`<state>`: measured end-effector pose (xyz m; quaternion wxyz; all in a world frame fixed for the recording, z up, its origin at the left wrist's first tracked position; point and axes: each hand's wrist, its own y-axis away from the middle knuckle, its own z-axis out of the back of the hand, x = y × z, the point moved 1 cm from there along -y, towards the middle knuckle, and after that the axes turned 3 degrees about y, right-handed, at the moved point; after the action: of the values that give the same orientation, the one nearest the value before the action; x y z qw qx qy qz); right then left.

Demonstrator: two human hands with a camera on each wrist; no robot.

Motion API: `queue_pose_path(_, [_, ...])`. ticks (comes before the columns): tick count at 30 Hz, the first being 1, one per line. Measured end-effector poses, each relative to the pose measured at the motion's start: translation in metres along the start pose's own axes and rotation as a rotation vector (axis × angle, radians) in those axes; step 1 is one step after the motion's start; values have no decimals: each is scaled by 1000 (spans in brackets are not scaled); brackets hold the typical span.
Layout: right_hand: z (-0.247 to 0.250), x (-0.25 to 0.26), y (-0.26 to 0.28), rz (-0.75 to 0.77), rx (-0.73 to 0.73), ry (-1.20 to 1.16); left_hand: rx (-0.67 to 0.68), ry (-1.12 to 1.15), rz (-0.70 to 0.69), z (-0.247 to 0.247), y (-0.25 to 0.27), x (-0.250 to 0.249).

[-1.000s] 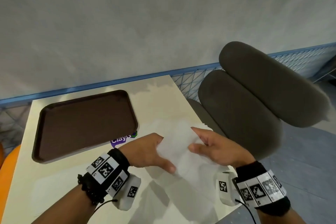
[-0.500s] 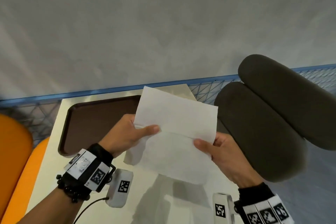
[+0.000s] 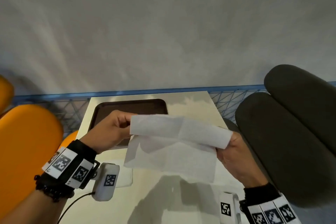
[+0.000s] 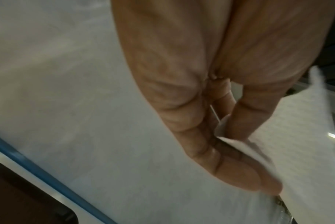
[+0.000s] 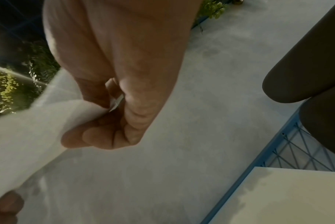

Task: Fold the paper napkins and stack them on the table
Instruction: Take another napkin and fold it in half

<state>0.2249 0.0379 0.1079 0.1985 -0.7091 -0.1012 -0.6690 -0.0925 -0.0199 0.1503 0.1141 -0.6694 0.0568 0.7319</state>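
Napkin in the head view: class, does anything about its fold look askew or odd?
Yes. The napkin, held above the table by the left hand and right hand, folds unevenly: the top flap runs slanted, its edges misaligned with the lower layer.

I hold the napkin (image 3: 174, 143) above the table (image 3: 192, 103), tray (image 3: 131, 104) behind it, orange seat (image 3: 27, 142) left, dark chair (image 3: 291, 132) right.
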Motion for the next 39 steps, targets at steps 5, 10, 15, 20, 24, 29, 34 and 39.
queue_pose_path(5, [3,1,4,-58,102,43,-12,113,21,4,2,-6])
queue_pose_path(10, [9,8,2,121,29,366,-122,-346,-43,-12,3,-22])
queue_pose_path(15, [-44,25,-7,273,229,890,-39,-603,-120,-32,4,-27])
queue_pose_path(20, [-78,15,-16,315,362,930,-18,-643,-142,-37,9,-34])
queue_pose_path(24, [-81,19,-15,336,413,866,-70,-656,-120,-35,12,-34])
queue_pose_path(29, [-80,23,-10,394,453,804,-40,-601,-142,-35,9,-33])
queue_pose_path(34, [-36,-19,8,129,575,1008,-108,-685,-130,-16,19,-30])
queue_pose_path(39, [-34,-19,10,-81,610,1312,-94,-756,-13,-24,32,-7])
